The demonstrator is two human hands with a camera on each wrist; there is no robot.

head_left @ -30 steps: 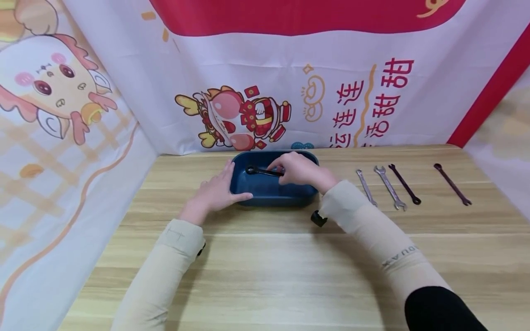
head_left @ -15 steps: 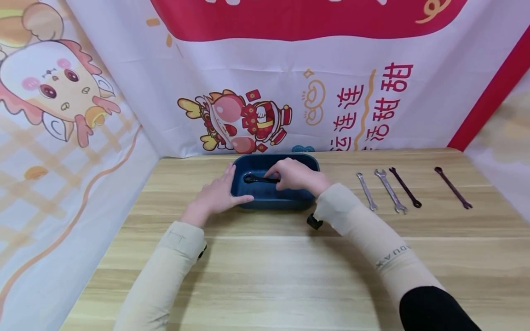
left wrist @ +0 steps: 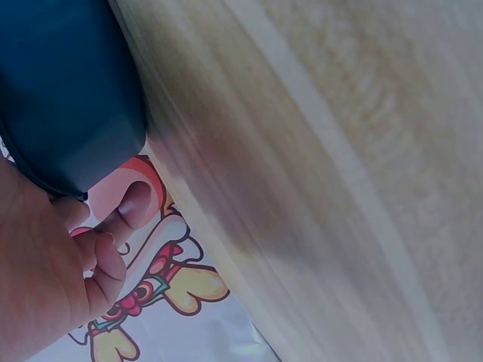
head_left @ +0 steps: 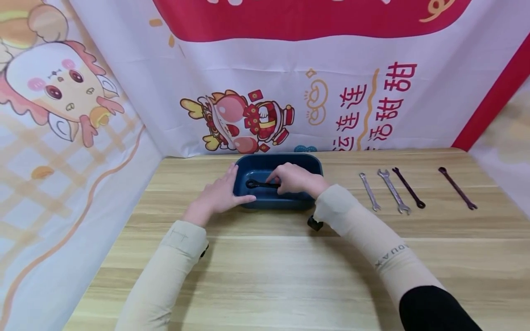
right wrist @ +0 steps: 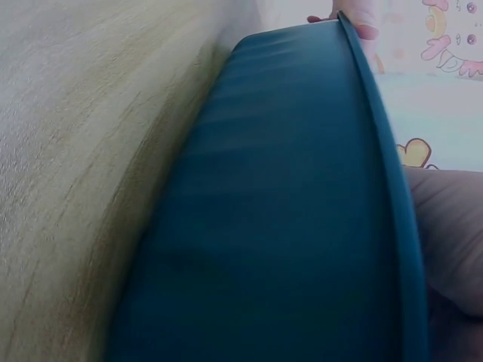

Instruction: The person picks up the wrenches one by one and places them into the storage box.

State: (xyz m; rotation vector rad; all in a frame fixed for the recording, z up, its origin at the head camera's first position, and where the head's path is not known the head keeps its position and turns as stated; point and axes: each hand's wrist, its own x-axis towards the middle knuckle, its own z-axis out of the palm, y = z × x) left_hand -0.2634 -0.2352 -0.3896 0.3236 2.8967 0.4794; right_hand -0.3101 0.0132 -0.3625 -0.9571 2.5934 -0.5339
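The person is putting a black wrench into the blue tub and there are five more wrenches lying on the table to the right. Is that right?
Not quite. The head view shows four wrenches lying on the table to the right, not five. The rest holds: the right hand holds a black wrench inside the blue tub.

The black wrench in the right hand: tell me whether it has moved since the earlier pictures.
Yes. The black wrench has dropped lower inside the blue tray, below its far rim, with the right hand holding it.
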